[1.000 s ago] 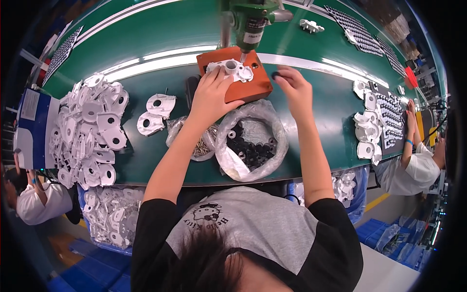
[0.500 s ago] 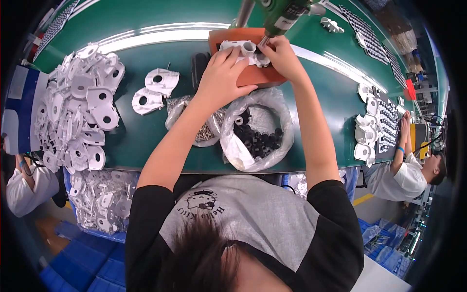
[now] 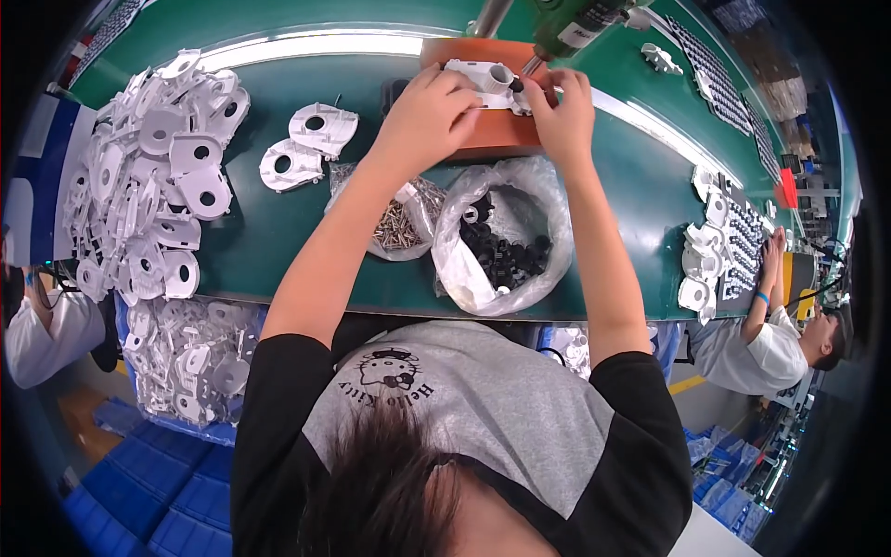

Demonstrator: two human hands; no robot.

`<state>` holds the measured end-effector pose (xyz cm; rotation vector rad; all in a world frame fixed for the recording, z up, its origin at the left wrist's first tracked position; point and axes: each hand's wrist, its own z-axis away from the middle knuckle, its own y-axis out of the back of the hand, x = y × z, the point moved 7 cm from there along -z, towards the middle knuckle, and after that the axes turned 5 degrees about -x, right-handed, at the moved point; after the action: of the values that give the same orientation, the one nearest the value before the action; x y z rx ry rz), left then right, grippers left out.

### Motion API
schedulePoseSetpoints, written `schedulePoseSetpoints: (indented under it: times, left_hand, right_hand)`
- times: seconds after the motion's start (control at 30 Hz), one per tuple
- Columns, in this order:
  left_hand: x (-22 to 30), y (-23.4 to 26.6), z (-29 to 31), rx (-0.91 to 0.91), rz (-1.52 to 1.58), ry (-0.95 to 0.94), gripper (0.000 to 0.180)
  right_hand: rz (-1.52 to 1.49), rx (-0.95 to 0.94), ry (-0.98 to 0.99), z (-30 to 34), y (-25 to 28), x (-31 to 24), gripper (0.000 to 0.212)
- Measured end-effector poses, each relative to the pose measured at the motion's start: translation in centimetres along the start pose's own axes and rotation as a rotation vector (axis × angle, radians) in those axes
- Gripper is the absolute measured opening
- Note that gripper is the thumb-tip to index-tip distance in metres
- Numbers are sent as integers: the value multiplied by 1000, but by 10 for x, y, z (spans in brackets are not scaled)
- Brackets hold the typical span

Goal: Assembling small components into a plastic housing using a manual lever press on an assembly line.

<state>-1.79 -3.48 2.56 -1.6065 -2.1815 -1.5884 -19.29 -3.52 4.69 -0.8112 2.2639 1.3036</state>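
A second ago, a small black piece (image 3: 516, 84) was held by the right hand (image 3: 562, 116) off to the right of the orange block (image 3: 501, 136); now it is seen at the white part (image 3: 491, 81), just beside its upright tube. The right hand has been brought in over the block, with its fingertips curled close to the piece; whether the piece is pinched or merely touched cannot be told. The left hand (image 3: 429, 119), earlier laid flatter across the white part, is now more bent, with its fingers at the part's left end and front edge; how firmly it is grasped cannot be told. The white part is still seated on the block, beneath the green machine (image 3: 571, 30). On the counter (image 3: 246, 246), the clear bag (image 3: 457, 269) of black pieces, the bag of metal pins (image 3: 397, 227), two white housings (image 3: 321, 128) and the heap of white parts (image 3: 158, 176) are left as before.
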Motion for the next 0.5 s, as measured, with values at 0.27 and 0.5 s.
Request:
schedulePoseSetpoints:
  times: [0.27, 0.5]
  left_hand:
    - [-10, 8, 3, 81, 85, -34, 14]
    - [-3, 8, 6, 208, -80, -113, 12]
  right_hand:
    - [-110, -527, 474, 94, -51, -122, 17]
    - [196, -604, 627, 114, -102, -132, 18]
